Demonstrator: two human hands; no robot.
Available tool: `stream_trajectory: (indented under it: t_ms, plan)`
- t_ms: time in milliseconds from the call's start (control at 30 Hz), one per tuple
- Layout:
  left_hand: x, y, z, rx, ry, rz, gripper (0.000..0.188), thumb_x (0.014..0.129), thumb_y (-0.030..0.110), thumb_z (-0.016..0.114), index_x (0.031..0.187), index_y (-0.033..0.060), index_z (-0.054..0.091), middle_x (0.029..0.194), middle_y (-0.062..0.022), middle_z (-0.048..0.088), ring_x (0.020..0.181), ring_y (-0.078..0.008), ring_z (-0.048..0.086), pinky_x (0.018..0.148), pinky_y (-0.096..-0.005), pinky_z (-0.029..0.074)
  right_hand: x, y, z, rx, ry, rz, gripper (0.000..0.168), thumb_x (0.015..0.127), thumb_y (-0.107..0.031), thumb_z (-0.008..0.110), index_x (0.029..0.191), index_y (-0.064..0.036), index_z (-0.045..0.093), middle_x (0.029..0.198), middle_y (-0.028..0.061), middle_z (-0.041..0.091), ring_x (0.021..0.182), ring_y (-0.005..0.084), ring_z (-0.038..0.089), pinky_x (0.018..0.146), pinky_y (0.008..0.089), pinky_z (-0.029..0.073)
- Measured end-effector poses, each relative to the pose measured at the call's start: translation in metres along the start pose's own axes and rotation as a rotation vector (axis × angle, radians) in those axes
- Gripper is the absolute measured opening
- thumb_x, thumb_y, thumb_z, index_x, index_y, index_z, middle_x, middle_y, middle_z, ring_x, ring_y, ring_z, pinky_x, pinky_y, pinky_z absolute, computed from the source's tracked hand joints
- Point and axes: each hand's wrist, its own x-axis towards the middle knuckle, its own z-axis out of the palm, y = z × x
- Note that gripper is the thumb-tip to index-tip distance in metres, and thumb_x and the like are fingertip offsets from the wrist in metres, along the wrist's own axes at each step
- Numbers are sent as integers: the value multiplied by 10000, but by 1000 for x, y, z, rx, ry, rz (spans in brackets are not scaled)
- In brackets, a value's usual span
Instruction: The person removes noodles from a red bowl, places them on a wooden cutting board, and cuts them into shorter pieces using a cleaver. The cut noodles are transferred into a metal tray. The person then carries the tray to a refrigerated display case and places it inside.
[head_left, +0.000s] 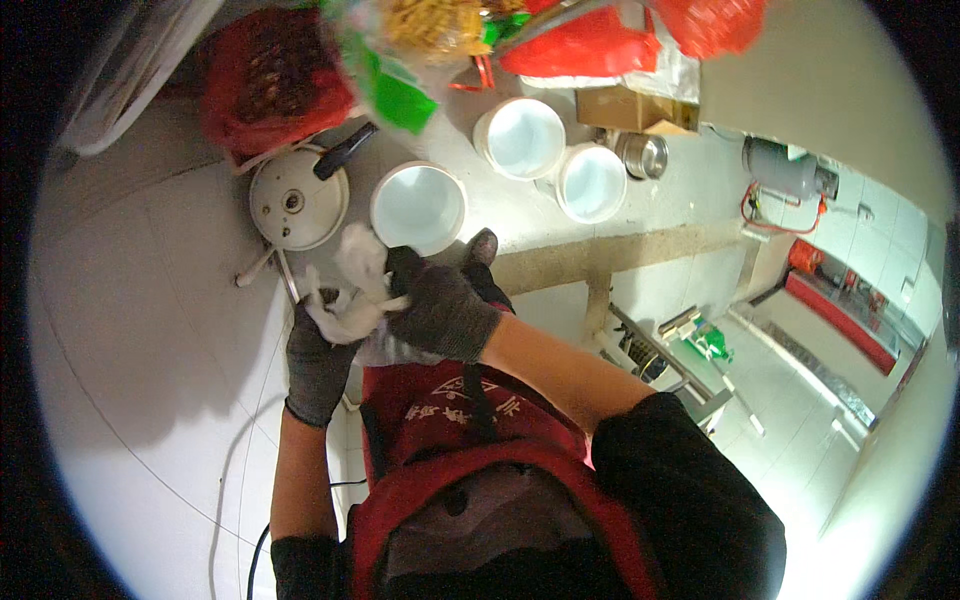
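Both my hands wear dark grey gloves and hold a crumpled white cloth or soft plastic (352, 315) in front of my red apron (450, 401). My left hand (321, 367) grips its lower left side. On the right side, my right hand (442, 311) has its fingers closed on the same white material; its fingertips are partly hidden. Just beyond my hands stands a white bucket (418, 206), its inside pale. Left of that bucket is a round off-white stool-like piece (270, 199) with holes in its top and thin legs. A black handle (345, 152) lies over its edge.
Two more white buckets (520, 139) stand farther off, beside a steel pot (645, 156) and a cardboard box (611, 109). A red bag (225, 112) with dark contents sits at upper left. Red plastic bags (585, 49) hang across the top. A grey cylinder (780, 166) is at right.
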Motion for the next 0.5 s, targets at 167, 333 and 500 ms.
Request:
stream_trajectory:
  t_ms: [167, 333, 500]
  plan:
    - [-26, 25, 19, -20, -60, 158, 432, 735, 99, 744, 1103, 35, 528, 965, -138, 623, 862, -237, 634, 741, -331, 512, -81, 55, -59, 200, 211, 264, 387, 693, -154, 671, 1041, -34, 553, 908, 155, 628, 847, 285, 630, 722, 360, 509]
    - [-36, 106, 71, -6, 16, 325, 537, 730, 90, 746, 1199, 30, 493, 1128, -141, 581, 1029, -237, 578, 864, -335, 473, -119, 49, -82, 72, 115, 37, 285, 713, -230, 662, 969, -111, 628, 916, 119, 645, 852, 309, 623, 733, 382, 504]
    - [-48, 152, 87, 101, 85, 458, 520, 753, 84, 718, 1219, 18, 498, 1117, -127, 594, 1049, -225, 567, 882, -334, 466, -155, 37, -139, -356, 301, -68, 297, 713, -267, 655, 978, -133, 649, 894, 112, 652, 840, 300, 614, 712, 398, 492]
